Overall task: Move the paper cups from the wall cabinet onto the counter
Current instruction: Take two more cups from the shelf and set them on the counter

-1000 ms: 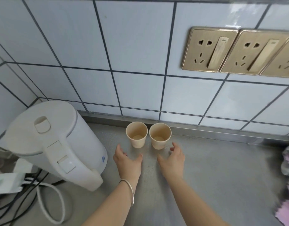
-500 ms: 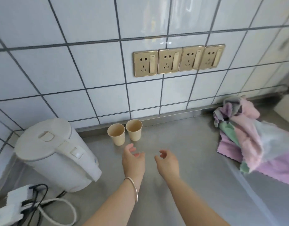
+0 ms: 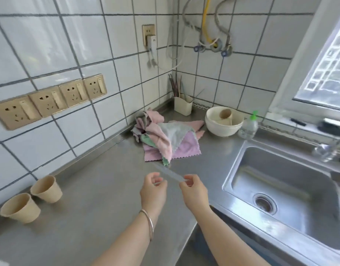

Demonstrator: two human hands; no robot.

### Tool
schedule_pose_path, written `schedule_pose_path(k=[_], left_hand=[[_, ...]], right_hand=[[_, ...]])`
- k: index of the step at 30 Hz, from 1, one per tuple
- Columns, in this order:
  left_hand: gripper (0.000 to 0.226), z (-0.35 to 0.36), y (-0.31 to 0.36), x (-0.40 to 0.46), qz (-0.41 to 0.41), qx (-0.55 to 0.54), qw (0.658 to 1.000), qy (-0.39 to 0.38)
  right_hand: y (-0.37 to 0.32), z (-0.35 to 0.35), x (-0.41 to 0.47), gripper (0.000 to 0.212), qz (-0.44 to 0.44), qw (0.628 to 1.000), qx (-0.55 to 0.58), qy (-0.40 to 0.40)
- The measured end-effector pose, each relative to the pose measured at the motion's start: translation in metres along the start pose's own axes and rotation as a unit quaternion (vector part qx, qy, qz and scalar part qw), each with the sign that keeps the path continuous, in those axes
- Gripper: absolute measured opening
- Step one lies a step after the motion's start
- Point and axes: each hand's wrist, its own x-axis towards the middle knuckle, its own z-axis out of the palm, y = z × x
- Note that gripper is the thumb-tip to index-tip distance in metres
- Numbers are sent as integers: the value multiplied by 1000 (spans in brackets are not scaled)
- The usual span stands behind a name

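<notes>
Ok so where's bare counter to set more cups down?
Bare steel counter runs between the two tan paper cups by the tiled wall and the pile of pastel cloths. Crowded: the corner by the cream bowl and steel sink.

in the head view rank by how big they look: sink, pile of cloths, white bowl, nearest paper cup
1. sink
2. pile of cloths
3. white bowl
4. nearest paper cup, though nearness enlarges it, so its gap to the bowl is unsure

Bright daylight from window (image 3: 322, 60); motion blur, edge distortion.
</notes>
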Motion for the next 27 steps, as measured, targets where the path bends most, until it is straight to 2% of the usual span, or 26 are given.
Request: schedule_pose_path(k=[6, 11, 16, 20, 27], left_hand=[[18, 125, 28, -91, 57, 30, 987, -150], [18, 222, 49, -209, 73, 50, 956, -280], [16, 301, 67, -346, 117, 34, 915, -385], [22, 351, 79, -460, 126, 20, 855, -503], [27, 424, 106, -623, 187, 53, 713, -674]], right_hand=[[63, -146, -28, 25, 55, 989, 42, 130], [113, -279, -80, 19, 81, 966, 63, 236], [163, -404, -154, 22, 94, 939, 84, 321], [199, -495, -218, 11, 101, 899, 102, 414], [231, -629, -318, 14, 134, 798, 106, 578]])
